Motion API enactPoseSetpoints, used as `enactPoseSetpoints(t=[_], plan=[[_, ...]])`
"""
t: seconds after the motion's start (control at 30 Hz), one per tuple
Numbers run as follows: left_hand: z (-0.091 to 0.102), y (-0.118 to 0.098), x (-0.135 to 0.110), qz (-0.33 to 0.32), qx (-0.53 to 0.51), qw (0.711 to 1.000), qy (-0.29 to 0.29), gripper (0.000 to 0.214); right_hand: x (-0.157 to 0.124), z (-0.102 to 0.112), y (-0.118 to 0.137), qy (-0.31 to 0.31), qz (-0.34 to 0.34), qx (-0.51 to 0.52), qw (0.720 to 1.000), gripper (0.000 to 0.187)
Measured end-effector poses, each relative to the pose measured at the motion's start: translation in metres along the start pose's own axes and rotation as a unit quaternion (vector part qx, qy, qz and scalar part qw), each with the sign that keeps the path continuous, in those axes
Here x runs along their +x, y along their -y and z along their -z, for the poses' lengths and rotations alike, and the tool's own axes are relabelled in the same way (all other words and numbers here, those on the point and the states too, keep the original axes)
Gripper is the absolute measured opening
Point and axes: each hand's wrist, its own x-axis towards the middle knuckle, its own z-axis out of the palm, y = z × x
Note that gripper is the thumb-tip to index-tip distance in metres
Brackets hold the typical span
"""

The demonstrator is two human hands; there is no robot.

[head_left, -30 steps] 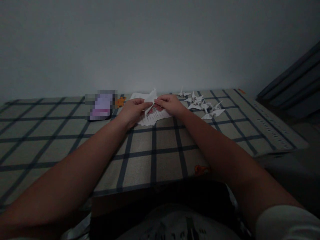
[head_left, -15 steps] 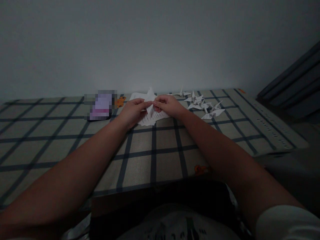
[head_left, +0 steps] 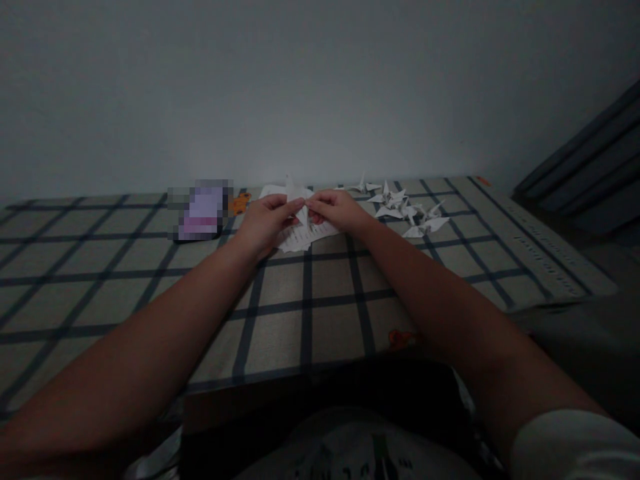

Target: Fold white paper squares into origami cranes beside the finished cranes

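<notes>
My left hand (head_left: 263, 223) and my right hand (head_left: 336, 210) meet at the far middle of the checked cloth, both pinching a small folded white paper piece (head_left: 299, 207). A thin point of that paper sticks up between the fingertips. Under the hands lies a stack of printed paper sheets (head_left: 305, 235). Both forearms stretch out from the bottom of the head view.
Several finished white paper cranes (head_left: 407, 212) lie scattered to the right of my hands. A blurred purple object (head_left: 201, 210) sits to the left, beside a small orange thing (head_left: 241, 202). The checked cloth (head_left: 300, 300) ends at a grey wall; dark slats stand at far right.
The folded paper has been turned and worked between my fingertips; its upright point has shifted a little to the left. Hands stay in the same place.
</notes>
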Motion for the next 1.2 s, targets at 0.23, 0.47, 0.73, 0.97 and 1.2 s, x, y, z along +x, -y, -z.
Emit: enactPoseSetpoints(t=[0.23,0.47,0.73,0.97,1.2], plan=[[0.0000,0.0029,0.0023,-0.018,0.017,1.000,-0.012,0.031,-0.0009,-0.0012,-0.0040,0.005,0.022,-0.021,1.000,0.028],[-0.0005,0.0058,0.0019,-0.046,0.039,0.998,-0.030,0.030,-0.0001,-0.0030,-0.0039,0.008,0.023,-0.046,0.999,0.027],[-0.0010,0.0053,0.0014,-0.070,0.046,0.996,-0.040,0.028,-0.0008,-0.0005,-0.0039,0.012,0.049,-0.114,0.992,0.031],[-0.0001,0.0064,0.0027,-0.083,0.050,0.993,-0.062,0.029,-0.0005,-0.0020,-0.0030,0.030,0.027,-0.088,0.995,0.033],[0.0013,0.0068,0.0040,-0.081,0.022,0.995,-0.061,0.029,-0.0003,-0.0009,-0.0044,0.027,0.016,-0.092,0.995,0.031]])
